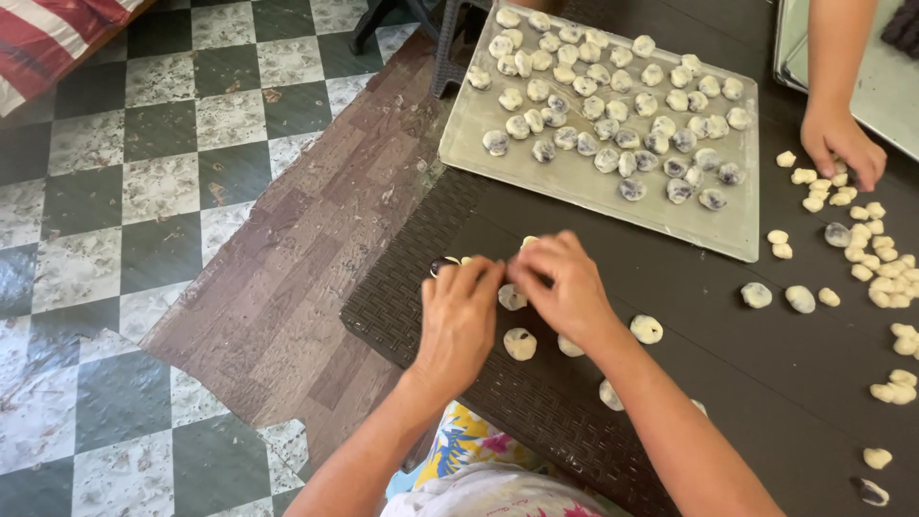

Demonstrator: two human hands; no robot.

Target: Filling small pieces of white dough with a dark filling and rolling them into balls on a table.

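1. A floor (124,191) of green and pale checkered tiles fills the left side, with a worn brown sheet (316,249) lying over it beside a dark woven desk (689,316).
2. At the desk's near corner the person's two hands meet, fingertips together, above a few small dough pieces.
3. The left hand (459,321) lies palm down with its fingers curled toward the right hand; whether its grip holds anything cannot be told, since the fingertips hide what is between them.
4. The right hand (565,287) is bent over the same spot, its fingers pinched against the left hand's; a pale dough piece (512,297) shows just beneath them, touching or nearly touching both hands, but the grip on it is not clear.
5. A round dough ball (520,344) with a dark spot of filling lies on the desk just below the hands, and another plain ball (646,329) sits beside the right forearm.
6. A flat metal tray (584,187) rests farther back on the desk, carrying many rows of filled dough balls with dark patches.
7. At the upper right, another person's hand (842,144) reaches down to a scatter of small pale dough lumps (876,254) on the desk.
8. A second tray's edge (885,96) shows behind that arm.
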